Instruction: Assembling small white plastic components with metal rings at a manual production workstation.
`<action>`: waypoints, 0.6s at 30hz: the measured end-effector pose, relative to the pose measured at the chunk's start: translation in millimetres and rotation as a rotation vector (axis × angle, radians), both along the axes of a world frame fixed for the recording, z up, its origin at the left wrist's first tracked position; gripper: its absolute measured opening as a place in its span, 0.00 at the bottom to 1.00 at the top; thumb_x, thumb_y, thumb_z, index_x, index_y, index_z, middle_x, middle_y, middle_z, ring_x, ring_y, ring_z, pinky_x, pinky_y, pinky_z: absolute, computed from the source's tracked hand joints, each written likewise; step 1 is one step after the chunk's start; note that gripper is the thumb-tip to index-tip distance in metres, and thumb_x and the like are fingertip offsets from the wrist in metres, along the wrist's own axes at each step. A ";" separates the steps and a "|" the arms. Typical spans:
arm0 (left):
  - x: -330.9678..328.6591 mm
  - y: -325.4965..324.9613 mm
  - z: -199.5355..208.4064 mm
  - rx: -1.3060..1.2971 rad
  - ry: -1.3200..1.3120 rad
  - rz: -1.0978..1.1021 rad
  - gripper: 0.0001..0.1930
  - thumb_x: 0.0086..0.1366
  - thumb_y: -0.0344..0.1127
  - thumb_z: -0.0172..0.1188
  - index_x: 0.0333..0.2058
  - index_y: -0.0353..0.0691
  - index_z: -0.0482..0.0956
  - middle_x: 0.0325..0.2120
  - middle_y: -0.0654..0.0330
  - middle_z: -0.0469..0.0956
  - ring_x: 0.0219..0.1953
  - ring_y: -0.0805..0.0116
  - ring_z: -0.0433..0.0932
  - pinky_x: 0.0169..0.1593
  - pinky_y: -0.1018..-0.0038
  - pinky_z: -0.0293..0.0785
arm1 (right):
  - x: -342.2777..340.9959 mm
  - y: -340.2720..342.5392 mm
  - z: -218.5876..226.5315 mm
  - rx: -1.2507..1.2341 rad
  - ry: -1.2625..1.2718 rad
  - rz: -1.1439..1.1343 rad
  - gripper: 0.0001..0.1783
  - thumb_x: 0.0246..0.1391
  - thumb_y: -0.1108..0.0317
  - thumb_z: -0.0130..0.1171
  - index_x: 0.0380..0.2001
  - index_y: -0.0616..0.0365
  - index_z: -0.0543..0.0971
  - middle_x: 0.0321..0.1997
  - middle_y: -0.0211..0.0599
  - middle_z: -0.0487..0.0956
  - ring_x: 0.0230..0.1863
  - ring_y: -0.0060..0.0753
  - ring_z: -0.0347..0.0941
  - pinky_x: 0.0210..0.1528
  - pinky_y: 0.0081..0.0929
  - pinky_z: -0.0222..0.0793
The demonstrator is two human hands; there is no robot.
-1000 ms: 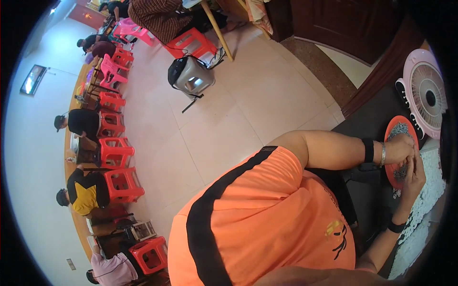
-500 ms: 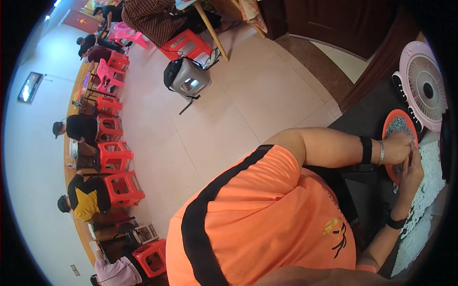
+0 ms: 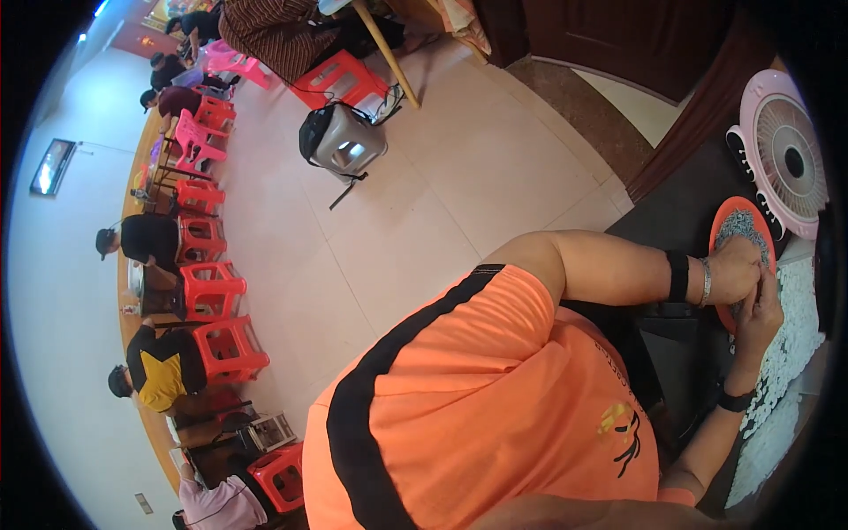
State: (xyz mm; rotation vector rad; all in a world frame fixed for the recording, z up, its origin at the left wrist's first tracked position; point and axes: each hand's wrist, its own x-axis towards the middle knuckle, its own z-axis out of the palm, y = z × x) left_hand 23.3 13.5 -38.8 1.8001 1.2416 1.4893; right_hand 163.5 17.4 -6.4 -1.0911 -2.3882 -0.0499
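Both my hands meet over an orange plate [image 3: 721, 218] that holds a heap of small grey metal pieces, which look like screws. My left hand [image 3: 735, 270], with a bracelet and a black wrist band, has its fingers closed above the heap. Touching its fingertips, my right hand [image 3: 760, 322] is also closed, thumb and fingers pinched together. Whatever lies between the fingers is too small and hidden to make out. Beside my right hand spreads a pile of small white pieces [image 3: 798, 325].
A pink fan [image 3: 783, 150] stands beside the plate on the dark table [image 3: 680, 199]. A grey stool [image 3: 352, 146] with a black bag is on the tiled floor. Other people sit on red stools [image 3: 231, 347] along a wooden counter [image 3: 132, 344] at the left.
The whole view has shifted slightly. My hands stay together over the plate, with only small finger movements.
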 end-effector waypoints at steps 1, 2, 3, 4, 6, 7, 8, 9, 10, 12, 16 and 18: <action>0.2 0.7 0.8 -0.001 -0.001 0.001 0.09 0.49 0.30 0.52 0.19 0.32 0.78 0.21 0.44 0.75 0.26 0.48 0.76 0.34 0.59 0.72 | 0.2 1.0 -0.9 -0.001 -0.001 0.001 0.14 0.55 0.72 0.50 0.45 0.61 0.73 0.41 0.50 0.77 0.39 0.47 0.76 0.38 0.30 0.70; 0.5 2.1 1.9 -0.051 -0.012 -0.001 0.09 0.49 0.30 0.52 0.19 0.32 0.77 0.21 0.43 0.75 0.27 0.48 0.76 0.33 0.59 0.72 | 0.3 2.1 -2.2 -0.003 0.031 0.001 0.14 0.55 0.72 0.51 0.45 0.61 0.73 0.41 0.50 0.77 0.40 0.46 0.76 0.39 0.30 0.70; 0.9 2.9 3.3 -0.101 -0.022 -0.002 0.09 0.49 0.30 0.52 0.19 0.31 0.77 0.21 0.43 0.75 0.27 0.47 0.76 0.33 0.59 0.72 | -0.1 2.8 -2.9 -0.005 0.064 0.001 0.14 0.55 0.71 0.51 0.45 0.60 0.73 0.41 0.49 0.77 0.40 0.45 0.76 0.40 0.29 0.70; 1.2 2.8 4.7 -0.102 -0.023 -0.002 0.09 0.49 0.30 0.52 0.19 0.31 0.77 0.21 0.43 0.75 0.27 0.47 0.76 0.33 0.59 0.72 | -2.9 1.2 -0.5 -0.006 0.064 0.001 0.14 0.55 0.71 0.51 0.45 0.60 0.73 0.41 0.49 0.77 0.40 0.45 0.76 0.40 0.29 0.70; 0.5 2.6 8.8 -0.196 -0.197 0.018 0.09 0.49 0.30 0.52 0.19 0.31 0.77 0.21 0.43 0.75 0.27 0.48 0.76 0.33 0.60 0.72 | -10.3 -3.2 7.0 0.014 0.082 -0.005 0.14 0.55 0.72 0.51 0.45 0.62 0.74 0.41 0.47 0.78 0.41 0.40 0.76 0.42 0.27 0.69; -1.9 1.8 12.2 -0.195 -0.196 0.017 0.09 0.49 0.30 0.52 0.19 0.31 0.77 0.21 0.43 0.75 0.27 0.48 0.76 0.33 0.60 0.72 | -9.6 -2.2 6.4 0.015 0.083 -0.006 0.14 0.55 0.72 0.51 0.45 0.62 0.74 0.41 0.47 0.78 0.41 0.40 0.76 0.42 0.27 0.69; -5.7 0.1 16.1 -0.201 -0.175 -0.013 0.09 0.49 0.30 0.52 0.20 0.30 0.77 0.20 0.43 0.75 0.27 0.48 0.76 0.33 0.60 0.72 | -7.8 -0.8 5.4 -0.054 0.134 -0.033 0.15 0.55 0.72 0.51 0.46 0.62 0.74 0.42 0.44 0.78 0.42 0.37 0.76 0.42 0.25 0.69; -8.2 -0.4 18.2 -0.206 -0.155 -0.043 0.09 0.49 0.30 0.51 0.20 0.30 0.77 0.20 0.43 0.75 0.27 0.49 0.77 0.33 0.60 0.72 | -6.9 -0.1 5.0 -0.123 0.185 -0.061 0.15 0.55 0.73 0.52 0.47 0.62 0.73 0.42 0.42 0.78 0.42 0.33 0.76 0.43 0.24 0.68; -8.0 1.3 15.4 -0.205 -0.155 -0.041 0.09 0.49 0.30 0.51 0.20 0.30 0.77 0.20 0.43 0.75 0.27 0.49 0.77 0.33 0.60 0.72 | -7.2 -0.2 6.1 -0.122 0.184 -0.059 0.15 0.55 0.73 0.52 0.47 0.62 0.73 0.42 0.42 0.78 0.42 0.33 0.76 0.43 0.24 0.68; -7.5 3.4 11.9 -0.006 -0.080 -0.012 0.09 0.50 0.30 0.52 0.21 0.30 0.77 0.20 0.44 0.76 0.26 0.51 0.77 0.32 0.61 0.72 | -6.9 -0.5 10.5 -0.064 0.186 0.042 0.16 0.54 0.75 0.52 0.47 0.63 0.74 0.43 0.39 0.78 0.43 0.28 0.74 0.45 0.22 0.67; -12.4 -0.4 22.2 -0.252 -0.225 -0.122 0.09 0.50 0.31 0.52 0.22 0.31 0.77 0.20 0.46 0.76 0.25 0.51 0.76 0.32 0.60 0.72 | -2.4 2.5 14.4 -0.095 0.169 0.057 0.16 0.53 0.77 0.53 0.47 0.63 0.74 0.43 0.38 0.77 0.43 0.27 0.73 0.45 0.20 0.66; -5.9 4.5 15.9 -0.204 -0.234 -0.047 0.08 0.49 0.31 0.53 0.23 0.32 0.78 0.22 0.48 0.77 0.27 0.52 0.76 0.33 0.62 0.72 | -2.4 -0.3 19.5 -0.110 0.104 0.033 0.17 0.51 0.78 0.54 0.47 0.64 0.74 0.41 0.40 0.77 0.40 0.29 0.73 0.44 0.22 0.67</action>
